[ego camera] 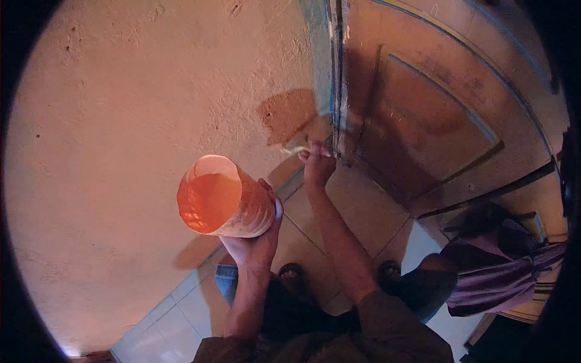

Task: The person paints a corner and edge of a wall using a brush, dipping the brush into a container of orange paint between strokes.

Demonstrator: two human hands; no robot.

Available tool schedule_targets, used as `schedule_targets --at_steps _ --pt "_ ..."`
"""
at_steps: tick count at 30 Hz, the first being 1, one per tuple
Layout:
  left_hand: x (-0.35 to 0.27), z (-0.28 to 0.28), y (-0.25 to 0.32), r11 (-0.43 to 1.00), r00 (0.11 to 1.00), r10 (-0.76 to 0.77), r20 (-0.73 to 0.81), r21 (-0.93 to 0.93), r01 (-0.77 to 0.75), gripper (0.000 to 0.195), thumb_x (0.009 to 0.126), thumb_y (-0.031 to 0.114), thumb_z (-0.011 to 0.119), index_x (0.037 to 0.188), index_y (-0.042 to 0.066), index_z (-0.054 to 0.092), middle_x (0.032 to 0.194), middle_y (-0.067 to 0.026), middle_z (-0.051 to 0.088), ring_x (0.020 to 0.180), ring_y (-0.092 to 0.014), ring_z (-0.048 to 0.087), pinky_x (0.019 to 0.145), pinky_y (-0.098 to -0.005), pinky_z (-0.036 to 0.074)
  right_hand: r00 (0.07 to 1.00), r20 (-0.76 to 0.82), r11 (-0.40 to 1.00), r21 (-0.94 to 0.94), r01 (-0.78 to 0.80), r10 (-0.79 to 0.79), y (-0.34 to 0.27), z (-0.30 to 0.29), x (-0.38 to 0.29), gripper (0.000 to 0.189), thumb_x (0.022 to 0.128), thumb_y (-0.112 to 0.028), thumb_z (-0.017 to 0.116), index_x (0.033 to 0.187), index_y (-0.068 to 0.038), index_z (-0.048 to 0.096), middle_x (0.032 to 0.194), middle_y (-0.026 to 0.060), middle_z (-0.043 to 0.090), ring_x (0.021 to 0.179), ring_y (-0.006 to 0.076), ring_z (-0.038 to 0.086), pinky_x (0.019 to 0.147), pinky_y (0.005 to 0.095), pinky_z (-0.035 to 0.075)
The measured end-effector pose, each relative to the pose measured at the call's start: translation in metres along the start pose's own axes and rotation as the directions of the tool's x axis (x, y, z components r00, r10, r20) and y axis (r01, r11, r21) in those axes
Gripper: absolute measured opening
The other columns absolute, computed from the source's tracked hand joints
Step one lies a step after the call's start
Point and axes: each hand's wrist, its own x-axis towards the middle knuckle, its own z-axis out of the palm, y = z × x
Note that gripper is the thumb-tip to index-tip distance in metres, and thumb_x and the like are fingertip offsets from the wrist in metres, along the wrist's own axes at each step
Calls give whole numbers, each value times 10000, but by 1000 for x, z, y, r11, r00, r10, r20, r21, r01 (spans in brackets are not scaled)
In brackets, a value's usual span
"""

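Note:
My left hand point(258, 231) grips an orange cylindrical container point(256, 208) from its right side and below; its open mouth faces up and to the left, and its inside glows orange. Further right and forward, my right hand point(318, 161) is closed around a thin, pale, blurred tool point(297, 149), whose kind I cannot tell. The tool's far end is close to the lower part of a plastered wall point(136, 113), just below a darker reddish-brown patch point(290, 113) on it. That patch lies left of a door frame. What the container holds is unclear.
A brown panelled wooden door point(422, 122) stands right of the frame point(337, 81). Floor tiles point(304, 236) meet the wall's foot in a slanting line. My sandalled feet point(290, 272) are on them. Purple cloth point(494, 281) hangs at the lower right.

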Motion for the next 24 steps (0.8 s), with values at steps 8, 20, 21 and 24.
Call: schedule_targets --at_steps 8,20,21,24 --pt "0 -3 0 999 999 -10 -32 -41 8 561 828 445 568 1247 86 472 1218 -135 505 1181 -299 450 1004 -472 369 940 221 931 316 184 -260 -177 54 -32 233 911 -209 548 977 -2 634 922 106 647 715 187 646 664 313 579" --pt "-2 -4 -1 998 1000 -9 -26 -68 8 411 842 315 587 1173 75 544 1180 -125 560 1177 -318 455 1007 -484 365 975 130 972 177 154 -178 -8 -15 -32 292 939 -223 545 1036 52 564 990 116 613 807 201 640 707 343 579" --pt "-2 -5 -1 998 999 -15 -31 -69 12 412 842 315 587 1173 75 544 1179 -125 561 1180 -318 454 1007 -484 366 986 78 974 185 133 -149 15 -25 -30 286 935 -223 551 1011 53 566 981 119 615 805 204 642 706 344 579" --pt "-2 -6 -1 999 1000 -2 -26 -37 1 415 842 319 589 1176 77 543 1178 -126 562 1184 -321 455 1003 -484 368 998 -44 986 162 49 -42 66 -46 -24 260 919 -208 571 966 49 577 933 128 620 774 203 642 683 343 583"
